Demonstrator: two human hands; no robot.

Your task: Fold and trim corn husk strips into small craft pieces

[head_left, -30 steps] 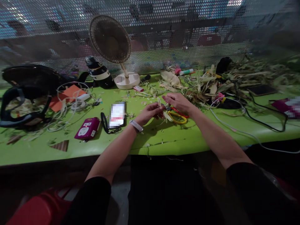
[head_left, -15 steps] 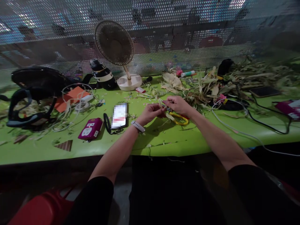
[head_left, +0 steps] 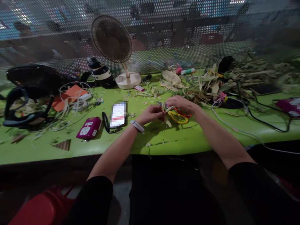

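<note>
My left hand [head_left: 152,114], with a pale watch band on the wrist, pinches pale strips of dried corn husk [head_left: 167,121] over the green table. Close on its right, my right hand [head_left: 179,104] is curled over scissors with red handles [head_left: 185,114]. A dark blade shows to the left of its fingertips; how the fingers sit on the handles is partly hidden. Yellow scissor handles [head_left: 177,118] lie just below, beside the husk strips.
A phone [head_left: 117,115] and a purple device [head_left: 89,128] lie to the left. Behind stand a fan [head_left: 128,80] and a black bottle [head_left: 102,75]. Husks [head_left: 172,78] and cables spread rightward. A perforated metal screen [head_left: 154,53] closes off the back.
My right hand has left the husk and curled over the scissors, whose red handles and blade now show. My left hand still holds the husk. The view has shifted slightly.
</note>
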